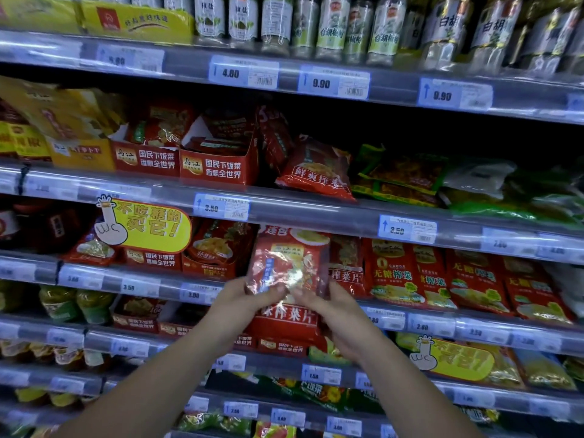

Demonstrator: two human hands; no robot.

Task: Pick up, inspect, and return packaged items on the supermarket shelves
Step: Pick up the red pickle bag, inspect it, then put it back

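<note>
I hold a shiny red pickle packet (286, 263) upright in front of the shelves, about level with the third shelf from the top. My left hand (249, 298) pinches its lower left corner. My right hand (328, 303) pinches its lower right edge, fingers curled behind it. Glare on the foil hides most of the print. A larger red packet (284, 324) with white characters shows just below and behind my hands; I cannot tell whether my hands touch it.
Shelves run across the whole view, with blue price tags on their rails (221, 207). Red display boxes (218, 167) and red and green pickle packets fill the middle shelves. Spice bottles (331, 23) line the top shelf. A yellow promo sign (148, 224) hangs at left.
</note>
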